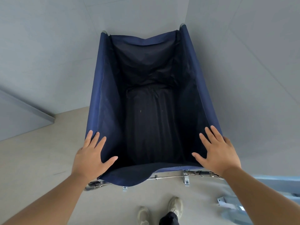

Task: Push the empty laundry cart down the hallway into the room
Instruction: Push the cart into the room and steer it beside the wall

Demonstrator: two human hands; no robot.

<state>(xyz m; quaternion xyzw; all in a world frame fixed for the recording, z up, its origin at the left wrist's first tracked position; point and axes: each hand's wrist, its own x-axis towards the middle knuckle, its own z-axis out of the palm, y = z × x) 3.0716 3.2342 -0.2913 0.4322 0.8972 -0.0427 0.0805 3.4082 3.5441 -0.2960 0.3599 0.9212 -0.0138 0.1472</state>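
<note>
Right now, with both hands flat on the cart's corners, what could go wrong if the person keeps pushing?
1. The left hand and right hand lie open on the cart cloth, not gripping, so they could slip.
2. The far end sits close to the grey wall; pushing on may hit it.
3. The shoes are near the metal frame; a foot might catch.

Beyond the fingers [97,140] the laundry cart [103,88] bag gapes open and bare. Grey wall [48,46] closes in just past its far rim; metal brackets [230,203] lie behind the right hand [217,153]
</note>
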